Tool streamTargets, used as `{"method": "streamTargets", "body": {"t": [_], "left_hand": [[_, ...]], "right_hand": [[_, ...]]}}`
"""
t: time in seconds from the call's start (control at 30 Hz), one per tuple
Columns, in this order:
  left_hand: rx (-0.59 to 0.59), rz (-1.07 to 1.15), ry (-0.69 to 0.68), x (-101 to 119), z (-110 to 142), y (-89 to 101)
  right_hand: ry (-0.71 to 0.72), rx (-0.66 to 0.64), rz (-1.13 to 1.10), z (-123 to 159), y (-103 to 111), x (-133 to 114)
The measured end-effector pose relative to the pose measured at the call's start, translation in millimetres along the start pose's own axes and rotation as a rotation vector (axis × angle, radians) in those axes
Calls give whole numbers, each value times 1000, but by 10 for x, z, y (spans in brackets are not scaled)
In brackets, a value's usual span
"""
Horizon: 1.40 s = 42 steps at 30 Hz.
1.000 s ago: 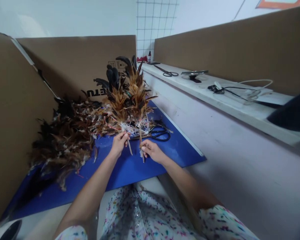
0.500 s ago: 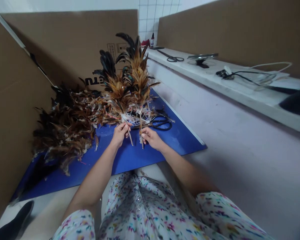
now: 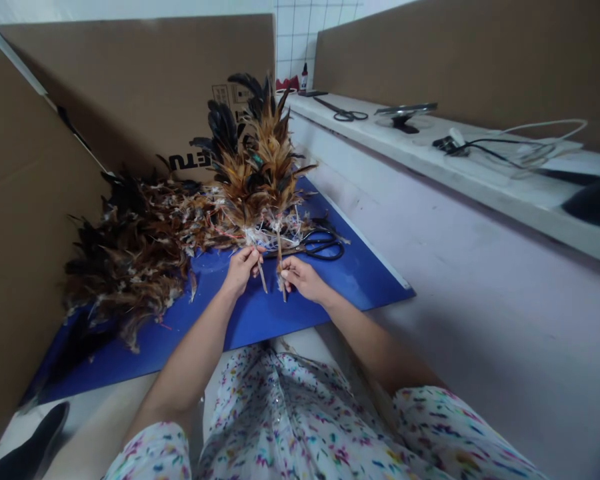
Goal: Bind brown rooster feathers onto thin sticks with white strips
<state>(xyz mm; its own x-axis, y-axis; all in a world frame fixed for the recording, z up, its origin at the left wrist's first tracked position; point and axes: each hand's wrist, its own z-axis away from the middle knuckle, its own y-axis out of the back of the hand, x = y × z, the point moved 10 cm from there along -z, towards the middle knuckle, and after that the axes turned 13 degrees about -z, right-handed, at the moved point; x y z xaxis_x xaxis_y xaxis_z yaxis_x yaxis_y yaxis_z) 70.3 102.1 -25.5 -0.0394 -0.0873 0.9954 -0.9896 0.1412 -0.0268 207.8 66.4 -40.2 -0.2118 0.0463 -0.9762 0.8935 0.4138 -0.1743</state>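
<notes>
My left hand [image 3: 241, 270] is closed in a pinch round the thin stem of a feathered stick [image 3: 224, 127], whose dark and brown plumes rise behind it. A second, taller feathered stick [image 3: 273, 147] stands beside it, golden-brown with black tips. Its thin stem is pinched in my right hand [image 3: 304, 277], with a few small fluffy bits near the fingers. The two plumes lean close together and partly overlap. Just beyond my hands lie black-handled scissors [image 3: 325, 244] and a tangle of white string [image 3: 293, 230], both partly covered.
A large heap of loose brown feathers [image 3: 130, 253] covers the left of the blue board [image 3: 260, 320]. Cardboard walls [image 3: 130, 87] stand behind and left. On the white ledge [image 3: 405, 143] at right are other scissors [image 3: 349, 115], a round stand [image 3: 405, 117] and cables [image 3: 505, 150].
Both feathered sticks have tilted slightly, their plumes drawing closer together. The right-hand stem has shifted a little left. My hands keep their grip in nearly the same place.
</notes>
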Motion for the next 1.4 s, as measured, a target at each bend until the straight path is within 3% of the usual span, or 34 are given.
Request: {"method": "streamTargets", "body": {"t": [0.97,1.4], "left_hand": [[0,-53,-5,-34,-5,21],[130,73,-12,77,-196,310]], "right_hand": [[-27,-77,-34,60,-86,42],[-77,-141,-40,127,-179,108]]}}
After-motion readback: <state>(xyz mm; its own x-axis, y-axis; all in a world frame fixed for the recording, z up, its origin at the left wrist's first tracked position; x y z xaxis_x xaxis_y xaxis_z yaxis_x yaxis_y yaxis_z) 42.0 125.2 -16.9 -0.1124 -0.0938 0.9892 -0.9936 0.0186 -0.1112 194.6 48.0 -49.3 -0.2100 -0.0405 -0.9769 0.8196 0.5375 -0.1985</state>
